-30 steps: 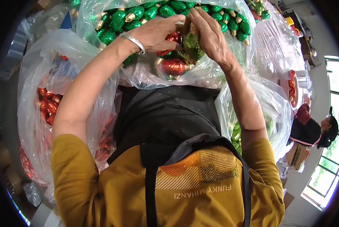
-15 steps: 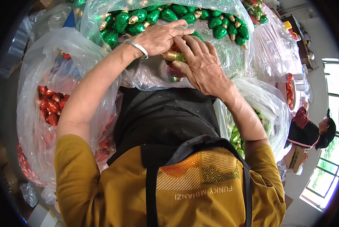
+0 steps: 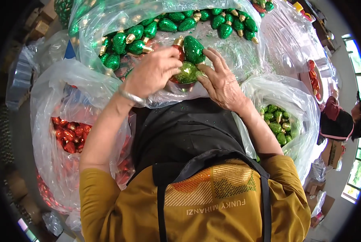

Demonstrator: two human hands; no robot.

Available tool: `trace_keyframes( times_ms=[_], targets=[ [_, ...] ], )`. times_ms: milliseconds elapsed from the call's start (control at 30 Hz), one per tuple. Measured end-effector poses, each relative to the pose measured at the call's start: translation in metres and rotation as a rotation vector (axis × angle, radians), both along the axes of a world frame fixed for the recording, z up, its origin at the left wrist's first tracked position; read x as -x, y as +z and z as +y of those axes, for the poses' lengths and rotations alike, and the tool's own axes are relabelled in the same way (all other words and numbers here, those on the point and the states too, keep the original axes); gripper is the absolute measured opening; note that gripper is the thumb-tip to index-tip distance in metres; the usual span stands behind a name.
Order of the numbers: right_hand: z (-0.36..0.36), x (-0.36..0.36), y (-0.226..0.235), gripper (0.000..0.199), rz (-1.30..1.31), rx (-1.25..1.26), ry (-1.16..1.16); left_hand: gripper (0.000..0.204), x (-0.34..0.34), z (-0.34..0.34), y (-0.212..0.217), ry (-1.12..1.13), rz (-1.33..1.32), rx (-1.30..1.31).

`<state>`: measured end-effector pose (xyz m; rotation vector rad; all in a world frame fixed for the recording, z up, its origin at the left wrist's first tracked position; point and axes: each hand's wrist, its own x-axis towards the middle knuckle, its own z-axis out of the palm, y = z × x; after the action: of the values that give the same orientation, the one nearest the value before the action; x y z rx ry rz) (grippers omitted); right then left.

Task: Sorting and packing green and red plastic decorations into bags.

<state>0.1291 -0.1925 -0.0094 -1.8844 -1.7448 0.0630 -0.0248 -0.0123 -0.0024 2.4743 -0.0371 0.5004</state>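
Three glittery bulb-shaped ornaments sit close together between my hands: a red ornament [image 3: 179, 51] with a gold cap, a dark green ornament [image 3: 193, 50], and a light green ornament [image 3: 187, 73] nearest me. A shiny rounded surface shows beneath the light green one; I cannot tell what it is. My left hand [image 3: 151, 72], a bracelet at its wrist, is at their left with curled, motion-blurred fingertips by the red and light green ornaments. On the other side, my right hand [image 3: 222, 84] has its fingers apart, their tips at the dark green and light green ornaments.
More dark green ornaments [image 3: 167, 25] lie across the far side in a clear plastic bag. At my left stands a bag of red ornaments [image 3: 70, 136], at my right a bag of light green ornaments [image 3: 278, 121]. Another person [image 3: 337, 119] is at the far right.
My hands have drawn apart, uncovering the ornaments between them. The left hand moved back toward me, the right slightly. A dark green ornament now shows in the group. My view has shifted a little.
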Motion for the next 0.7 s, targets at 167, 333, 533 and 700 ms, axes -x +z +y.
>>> trace_keyframes(
  times_ms=[167, 333, 533, 700],
  targets=[
    [-0.006, 0.007, 0.009, 0.042, -0.436, 0.016, -0.017, 0.034, -0.024, 0.017, 0.026, -0.087, 0.298, -0.168],
    [-0.014, -0.001, -0.004, 0.038, -0.350, 0.012, -0.046, 0.056, -0.039, 0.008, 0.026, -0.037, 0.004, -0.246],
    [0.000, -0.017, 0.004, 0.025, -0.500, 0.119, 0.005, 0.079, -0.063, 0.009, 0.035, -0.158, 0.271, -0.362],
    [-0.017, -0.050, 0.010, 0.020, -0.284, 0.001, 0.126, 0.073, -0.072, -0.005, 0.062, -0.130, 0.346, -0.055]
  ],
)
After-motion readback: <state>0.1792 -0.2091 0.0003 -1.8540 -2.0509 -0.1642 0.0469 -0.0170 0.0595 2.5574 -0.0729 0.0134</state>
